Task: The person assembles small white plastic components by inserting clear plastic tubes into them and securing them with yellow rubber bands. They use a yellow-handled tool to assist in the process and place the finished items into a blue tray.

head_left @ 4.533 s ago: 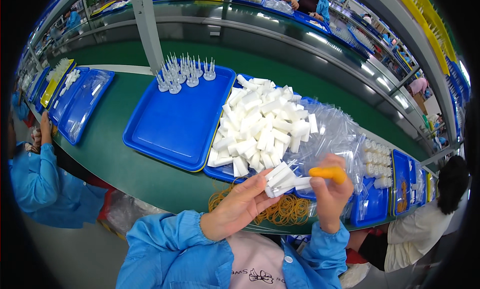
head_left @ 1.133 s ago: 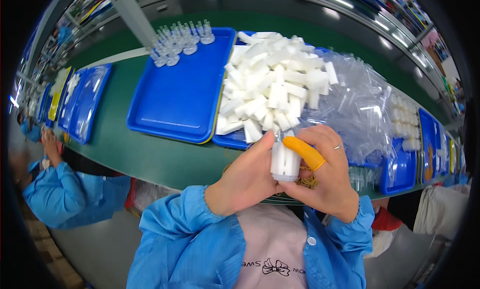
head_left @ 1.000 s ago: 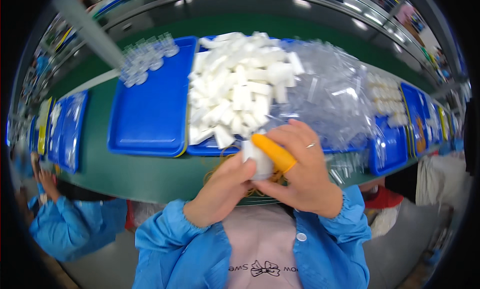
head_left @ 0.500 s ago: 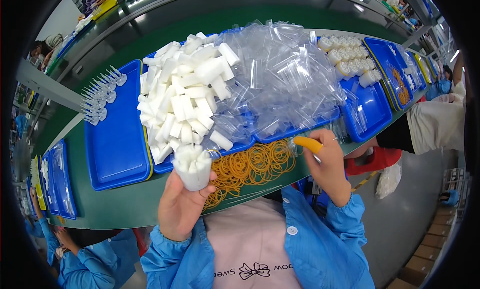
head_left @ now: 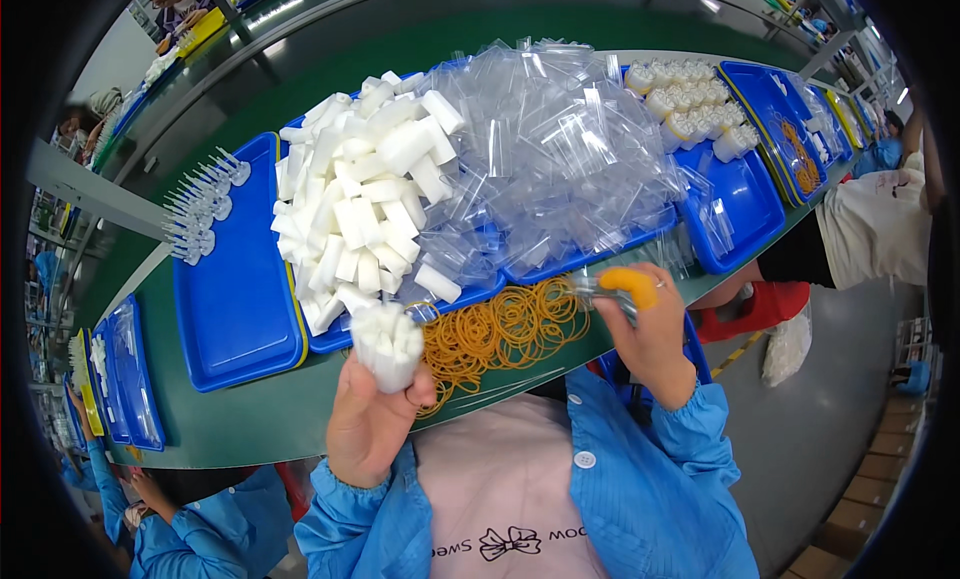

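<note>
My left hand [head_left: 372,419] is closed around an upright bundle of white pieces [head_left: 388,349], packed side by side with their ends up. It is near the front edge of the foam pile. My right hand [head_left: 650,329] wears a yellow finger cot [head_left: 630,284] on one finger. Thumb and finger pinch a small clear plastic piece [head_left: 588,287], blurred, at the right end of the rubber bands. Those amber rubber bands [head_left: 510,329] lie loose on the green table between my hands. White foam blocks [head_left: 365,214] and clear plastic sleeves [head_left: 560,159] are heaped just beyond.
A blue tray [head_left: 235,319] at left carries clear stemmed parts [head_left: 205,209] along its far-left side. At right, white bundles [head_left: 690,99] stand beside a blue tray [head_left: 745,219] with a few sleeves. A co-worker in blue [head_left: 215,524] sits at lower left; another person's pale shirt [head_left: 875,224] shows at right.
My right hand has turned slightly, and the clear piece now points further left from its fingers. The left hand with its bundle has shifted a little right and down.
</note>
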